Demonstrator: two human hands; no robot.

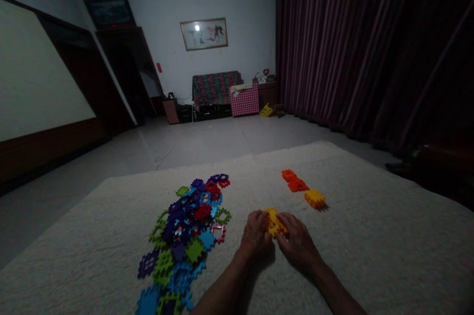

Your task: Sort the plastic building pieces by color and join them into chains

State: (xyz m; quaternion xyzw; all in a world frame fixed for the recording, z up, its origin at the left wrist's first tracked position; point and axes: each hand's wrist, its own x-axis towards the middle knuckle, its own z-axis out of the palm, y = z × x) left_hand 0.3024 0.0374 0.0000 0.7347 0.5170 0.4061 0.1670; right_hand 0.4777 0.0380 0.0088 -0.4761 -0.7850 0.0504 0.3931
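A yellow toothed piece [274,223] is held between my two hands, low over the pale mat. My left hand [256,232] grips its left side with bent fingers. On its right side, my right hand [296,237] has its fingers and thumb closed on the same piece. Ahead and to the right lies another yellow piece [314,199]. Just beyond it are orange pieces [295,180], lying end to end. Parts of the held piece are hidden by my fingers.
To the left spreads a long heap of purple, blue, green and red toothed pieces [185,228]. Everything rests on a pale textured mat [355,255]. Past its far edge are a tiled floor [222,139], low furniture under cloths [217,89] and a dark curtain [322,43].
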